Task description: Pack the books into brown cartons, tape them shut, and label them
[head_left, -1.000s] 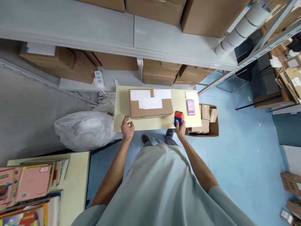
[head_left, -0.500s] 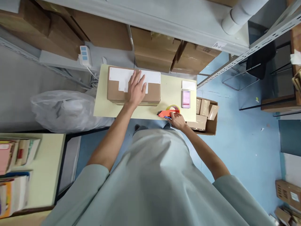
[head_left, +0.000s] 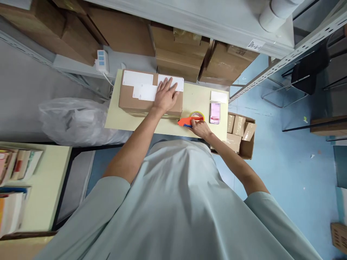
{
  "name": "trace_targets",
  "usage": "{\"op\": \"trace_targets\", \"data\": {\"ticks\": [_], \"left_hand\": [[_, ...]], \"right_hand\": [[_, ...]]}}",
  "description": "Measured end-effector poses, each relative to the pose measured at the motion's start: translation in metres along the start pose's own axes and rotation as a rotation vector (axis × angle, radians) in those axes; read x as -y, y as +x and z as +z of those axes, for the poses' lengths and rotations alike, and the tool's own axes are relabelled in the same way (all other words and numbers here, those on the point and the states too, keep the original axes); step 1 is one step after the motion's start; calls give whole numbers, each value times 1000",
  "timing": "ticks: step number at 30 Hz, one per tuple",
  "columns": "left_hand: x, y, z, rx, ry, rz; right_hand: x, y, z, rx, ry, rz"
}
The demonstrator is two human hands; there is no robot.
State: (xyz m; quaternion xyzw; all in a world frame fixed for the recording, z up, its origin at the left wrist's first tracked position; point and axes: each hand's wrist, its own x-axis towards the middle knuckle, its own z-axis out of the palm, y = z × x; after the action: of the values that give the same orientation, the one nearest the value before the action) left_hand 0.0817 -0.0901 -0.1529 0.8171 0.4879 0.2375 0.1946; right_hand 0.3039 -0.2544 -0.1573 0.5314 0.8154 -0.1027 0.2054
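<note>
A flat cardboard box [head_left: 135,103] with white labels lies on a small pale yellow table [head_left: 195,97]. My left hand [head_left: 166,96] rests flat on the right part of the box top, fingers spread. My right hand [head_left: 200,128] is closed round the handle of an orange tape dispenser [head_left: 189,120], which lies on the table just right of the box, its nose pointing at the box's near right corner. A pink phone [head_left: 215,112] and a white slip [head_left: 219,96] lie further right on the table.
An open carton of small boxes [head_left: 244,139] sits on the blue floor right of the table. A white plastic bag [head_left: 73,121] lies to the left. Shelves with brown cartons [head_left: 179,56] stand behind the table. A second table with books [head_left: 16,180] is at the near left.
My left hand went from the table's front edge onto the box top and slid towards its right end. The dispenser, upright in my right hand before, now lies low, nearer the box.
</note>
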Motion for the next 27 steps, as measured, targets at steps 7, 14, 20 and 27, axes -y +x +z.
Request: {"op": "trace_targets", "data": {"ticks": [7,14,20,27], "left_hand": [[-1,0,1,0,23,2],[-8,-3,-7,30,45,-10],[-31,26,-8,47,140,-153],[-42,45,14,-54,159,-296]], "right_hand": [[-1,9,-1,1,14,65],[7,9,12,10,30,111],[15,11,19,2,72,60],[16,10,18,-24,193,-1]]}}
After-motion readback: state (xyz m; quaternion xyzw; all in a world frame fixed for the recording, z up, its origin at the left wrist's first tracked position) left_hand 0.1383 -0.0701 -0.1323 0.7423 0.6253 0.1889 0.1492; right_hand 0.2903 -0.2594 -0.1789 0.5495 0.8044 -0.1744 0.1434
